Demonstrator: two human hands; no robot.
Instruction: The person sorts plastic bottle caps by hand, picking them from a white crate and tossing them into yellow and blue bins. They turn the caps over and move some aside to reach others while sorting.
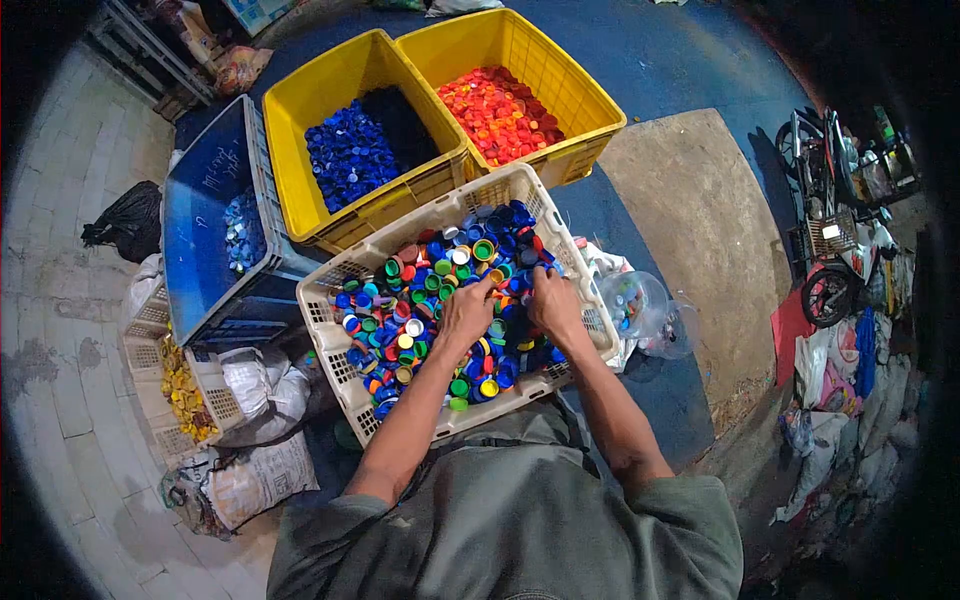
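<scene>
A cream crate point(322, 318) full of mixed bottle caps point(432, 285) in blue, green, red, white and yellow sits in front of my body. Over the middle of the caps is my left hand point(468, 314), its fingers pinched on an orange-yellow cap point(495, 276). My right hand point(556, 305) is just to its right, fingers bent down into the blue caps at the crate's right part; its fingertips look closed, but what they hold is hidden.
Behind the crate stand two yellow bins point(290, 170), with blue caps and with red caps. A blue bin point(205, 290) with light blue caps stands left, above a basket point(150, 400) of yellow caps. White sacks point(265, 480) lie lower left; clear containers point(635, 305) lie right.
</scene>
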